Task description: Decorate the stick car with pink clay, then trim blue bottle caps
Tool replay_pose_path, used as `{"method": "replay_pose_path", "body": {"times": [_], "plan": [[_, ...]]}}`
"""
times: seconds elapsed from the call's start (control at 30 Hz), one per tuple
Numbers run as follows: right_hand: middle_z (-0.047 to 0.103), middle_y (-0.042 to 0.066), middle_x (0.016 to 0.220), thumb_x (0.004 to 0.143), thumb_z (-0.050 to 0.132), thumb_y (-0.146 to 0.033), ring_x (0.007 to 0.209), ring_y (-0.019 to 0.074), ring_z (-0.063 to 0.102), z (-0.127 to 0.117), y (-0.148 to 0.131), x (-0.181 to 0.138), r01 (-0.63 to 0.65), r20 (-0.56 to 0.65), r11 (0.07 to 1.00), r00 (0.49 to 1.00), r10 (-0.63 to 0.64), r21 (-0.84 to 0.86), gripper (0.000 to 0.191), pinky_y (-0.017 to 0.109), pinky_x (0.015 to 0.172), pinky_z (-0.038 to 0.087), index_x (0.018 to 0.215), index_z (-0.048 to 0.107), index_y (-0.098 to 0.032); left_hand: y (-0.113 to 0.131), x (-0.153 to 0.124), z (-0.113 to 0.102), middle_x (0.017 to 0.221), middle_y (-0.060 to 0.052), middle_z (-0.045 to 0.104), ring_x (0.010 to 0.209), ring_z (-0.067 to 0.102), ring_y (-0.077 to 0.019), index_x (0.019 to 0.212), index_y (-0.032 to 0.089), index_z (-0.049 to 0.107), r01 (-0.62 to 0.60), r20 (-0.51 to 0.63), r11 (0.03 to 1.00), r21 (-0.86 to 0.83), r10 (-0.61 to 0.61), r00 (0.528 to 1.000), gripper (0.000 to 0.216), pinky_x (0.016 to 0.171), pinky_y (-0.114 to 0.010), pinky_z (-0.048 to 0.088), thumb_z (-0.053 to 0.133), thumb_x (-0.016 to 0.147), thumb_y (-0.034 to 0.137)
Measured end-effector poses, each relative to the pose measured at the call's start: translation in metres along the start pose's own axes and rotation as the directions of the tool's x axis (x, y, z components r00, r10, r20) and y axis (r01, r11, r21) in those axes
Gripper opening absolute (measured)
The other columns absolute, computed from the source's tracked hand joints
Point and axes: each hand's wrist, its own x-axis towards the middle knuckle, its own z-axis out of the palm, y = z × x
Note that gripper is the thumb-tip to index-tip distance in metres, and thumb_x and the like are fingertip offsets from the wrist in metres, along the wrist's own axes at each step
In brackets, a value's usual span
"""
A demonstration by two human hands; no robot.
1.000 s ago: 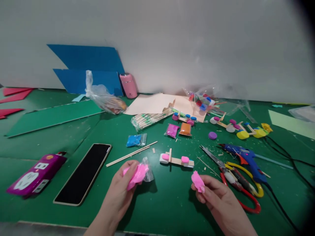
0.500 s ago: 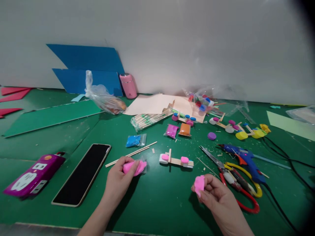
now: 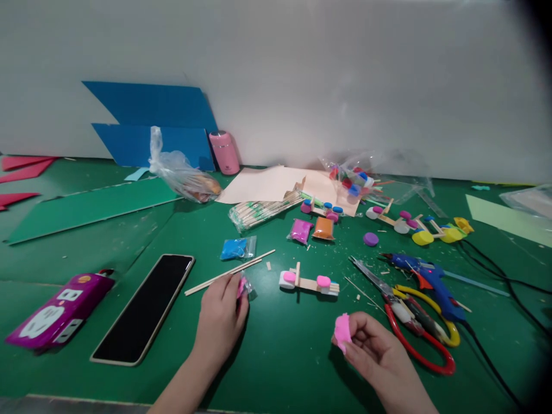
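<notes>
While pinning the clay bag [image 3: 242, 286] to the desk [image 3: 280, 356] under a closed left grip [image 3: 222, 313], pinching a pink lump [image 3: 342, 332] in the right grip [image 3: 371, 345], five o'clock of the stick model [image 3: 308, 281]; likely portioning, next needing gentle shaping.

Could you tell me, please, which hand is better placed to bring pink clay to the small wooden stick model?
Probably the right. The right hand pinches a loose lump of pink clay near the small wooden stick model. The left hand lies over a clear plastic bag of pink clay.
</notes>
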Motion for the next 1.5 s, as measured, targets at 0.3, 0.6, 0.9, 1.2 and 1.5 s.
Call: {"method": "replay_pose_path", "body": {"times": [0.3, 0.6, 0.9, 1.2, 1.5], "plan": [[0.059, 0.001, 0.072, 0.071, 0.066, -0.027, 0.059, 0.0084, 0.05, 0.019, 0.003, 0.002, -0.08, 0.205, 0.963, 0.978, 0.027, 0.257, 0.026, 0.019, 0.055, 0.037, 0.086, 0.046, -0.021, 0.048, 0.003, -0.044, 0.073, 0.0, 0.061, 0.065, 0.054, -0.0121, 0.085, 0.018, 0.059, 0.699, 0.597, 0.11, -0.707, -0.438, 0.672, 0.015, 0.059, -0.021, 0.042, 0.055, 0.076, 0.03], [0.053, 0.004, 0.082, 0.073, 0.048, -0.025, 0.053, 0.01, 0.049, 0.036, -0.012, 0.008, -0.156, 0.256, 0.821, 0.967, 0.013, 0.549, 0.015, 0.021, 0.043, 0.034, 0.077, 0.058, -0.015, 0.091, 0.006, -0.05, 0.07, -0.001, 0.062, 0.063, 0.052, -0.0101, 0.082, 0.017, 0.062, 0.724, 0.731, -0.171, -0.669, -0.328, 0.598, 0.017, 0.057, -0.017, 0.04, 0.061, 0.071, 0.029], [0.053, 0.007, 0.094, 0.071, 0.047, -0.024, 0.065, 0.0143, 0.048, 0.031, -0.019, 0.007, -0.068, 0.183, 0.839, 0.982, -0.038, 0.54, 0.029, 0.024, 0.048, 0.041, 0.098, 0.055, -0.02, 0.09, 0.002, -0.045, 0.066, 0.001, 0.057, 0.061, 0.047, -0.0101, 0.075, 0.018, 0.062, 0.696, 0.646, 0.103, -0.711, -0.293, 0.704, 0.014, 0.054, -0.018, 0.037, 0.057, 0.074, 0.031], [0.053, 0.001, 0.078, 0.079, 0.054, -0.024, 0.066, 0.0108, 0.048, 0.033, -0.021, 0.007, 0.293, 0.016, 0.946, 0.956, -0.294, -0.139, 0.011, 0.021, 0.06, 0.039, 0.07, 0.048, -0.019, 0.095, 0.003, -0.05, 0.072, -0.001, 0.061, 0.066, 0.053, -0.0132, 0.077, 0.02, 0.063, 0.639, 0.581, 0.31, -0.704, -0.268, 0.769, 0.014, 0.059, -0.019, 0.042, 0.054, 0.075, 0.03], [0.055, 0.001, 0.077, 0.08, 0.05, -0.019, 0.072, 0.0135, 0.053, 0.03, -0.022, 0.007, 0.385, 0.18, 0.833, 0.923, -0.341, -0.397, 0.007, 0.024, 0.066, 0.042, 0.073, 0.047, -0.021, 0.094, -0.002, -0.048, 0.08, -0.002, 0.065, 0.073, 0.059, -0.0146, 0.085, 0.021, 0.06, 0.494, 0.494, 0.466, -0.734, -0.133, 0.859, 0.014, 0.066, -0.021, 0.045, 0.048, 0.08, 0.023]]}}
